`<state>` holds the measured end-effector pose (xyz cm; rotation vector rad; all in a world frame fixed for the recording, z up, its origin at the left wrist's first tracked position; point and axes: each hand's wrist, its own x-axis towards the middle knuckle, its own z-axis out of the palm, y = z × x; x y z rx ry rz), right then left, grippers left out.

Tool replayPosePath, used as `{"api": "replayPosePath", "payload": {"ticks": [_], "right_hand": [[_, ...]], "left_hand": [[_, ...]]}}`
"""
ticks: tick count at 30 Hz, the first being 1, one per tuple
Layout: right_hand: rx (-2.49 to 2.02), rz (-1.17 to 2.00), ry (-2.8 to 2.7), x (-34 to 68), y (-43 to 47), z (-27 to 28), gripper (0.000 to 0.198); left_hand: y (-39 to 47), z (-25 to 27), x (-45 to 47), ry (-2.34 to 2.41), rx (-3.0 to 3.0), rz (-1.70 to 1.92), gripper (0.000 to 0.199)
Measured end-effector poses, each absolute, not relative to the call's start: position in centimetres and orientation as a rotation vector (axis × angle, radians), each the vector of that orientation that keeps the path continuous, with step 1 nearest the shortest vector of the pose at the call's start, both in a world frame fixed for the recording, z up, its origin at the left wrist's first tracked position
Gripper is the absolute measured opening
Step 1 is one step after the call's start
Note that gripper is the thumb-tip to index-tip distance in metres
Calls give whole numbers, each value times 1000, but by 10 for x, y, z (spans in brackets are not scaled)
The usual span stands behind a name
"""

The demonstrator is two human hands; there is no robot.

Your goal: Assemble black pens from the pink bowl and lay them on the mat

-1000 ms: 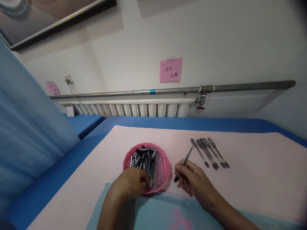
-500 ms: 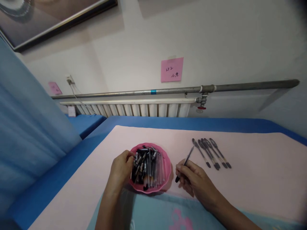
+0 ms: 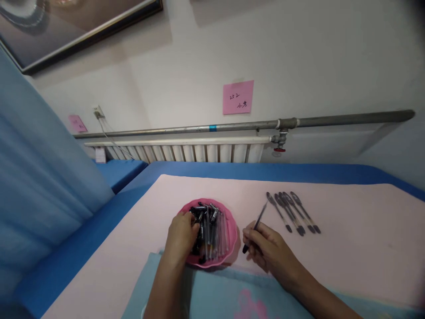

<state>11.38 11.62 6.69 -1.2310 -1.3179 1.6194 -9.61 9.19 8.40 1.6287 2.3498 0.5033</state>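
A scalloped pink bowl (image 3: 235, 235) is filled with black pen caps and clear pen tubes (image 3: 221, 232). Over its left side, my left hand (image 3: 182, 230) reaches in with fingers bent among the black caps (image 3: 201, 217); the fingertips are partly hidden, so whether they grip a cap is unclear. To the right of the bowl, my right hand (image 3: 264, 243) pinches an uncapped pen (image 3: 260, 217), its tip pointing up and its black end down. Several black-capped pens (image 3: 292, 212) lie side by side on the pink sheet, beyond my right hand.
The pink sheet (image 3: 358, 230) covers a blue bed (image 3: 252, 169). A teal cloth (image 3: 212, 292) lies along the near edge. Behind stand a white radiator (image 3: 199, 153) and a metal pipe (image 3: 239, 127). A blue curtain (image 3: 40, 177) hangs at the left.
My left hand has moved right, from the bowl's left rim to over the caps inside it. My right hand holds the pen almost still.
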Motion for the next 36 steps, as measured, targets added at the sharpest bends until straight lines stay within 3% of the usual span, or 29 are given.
{"api": "replayPosePath", "payload": {"ticks": [10,13,15,18,23,36], "right_hand": [[-1278,1602,-1341,112,113,71,19],[-1231,1599,-1408,112,111,71,20],[-1159,1613,-1510,111,106,73,20],[-986,1592,-1791,109,96,79,20],[-842,1515,-2114,107,87,83,26],[-892,1489,-2217,107,87,85,23]], "left_hand": [[95,83,-90,2327,1684,483,14],[93,87,-89,2220,1508,854,12],[90,92,-86,1914,1259,1184,11],[86,98,-79,1344,917,1369,19],[82,104,-65,1004,712,1329,22],[84,105,-63,998,703,1369,25]]}}
